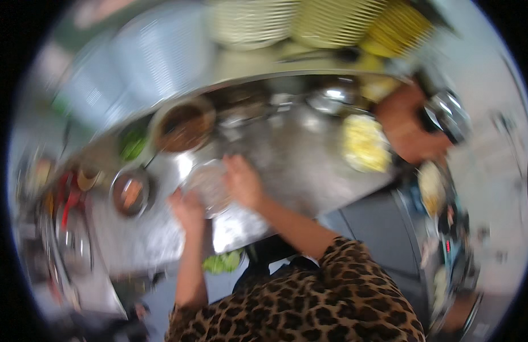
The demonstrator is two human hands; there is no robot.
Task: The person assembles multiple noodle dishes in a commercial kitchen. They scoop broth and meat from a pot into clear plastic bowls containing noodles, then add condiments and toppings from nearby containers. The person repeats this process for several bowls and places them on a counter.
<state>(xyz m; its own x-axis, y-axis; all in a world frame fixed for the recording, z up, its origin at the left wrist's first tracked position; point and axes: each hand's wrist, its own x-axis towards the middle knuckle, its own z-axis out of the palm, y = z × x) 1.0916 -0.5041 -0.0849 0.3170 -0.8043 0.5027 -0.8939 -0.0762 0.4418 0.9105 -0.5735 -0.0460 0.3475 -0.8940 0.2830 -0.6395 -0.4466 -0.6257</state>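
Observation:
Between my two hands is a round, pale container [208, 187], blurred, with light-coloured contents that I cannot make out. My left hand [188, 209] grips its near left rim, while my right hand [243, 181] clasps the right side. Both are over a metal worktop [285, 179]. Just beyond the container stands a large round pot [182, 128] with brown contents. To the left sits a metal bowl [130, 192] with an orange-pink piece in it.
Farther right lie a heap of yellow shreds [365, 143] and a reddish-brown board [411, 124]. Stacked yellow plates [339, 21] and pale blue baskets [165, 47] line the back shelf. Green leaves [133, 144] are behind the bowl; green pieces [223, 261] lie below the worktop's front edge.

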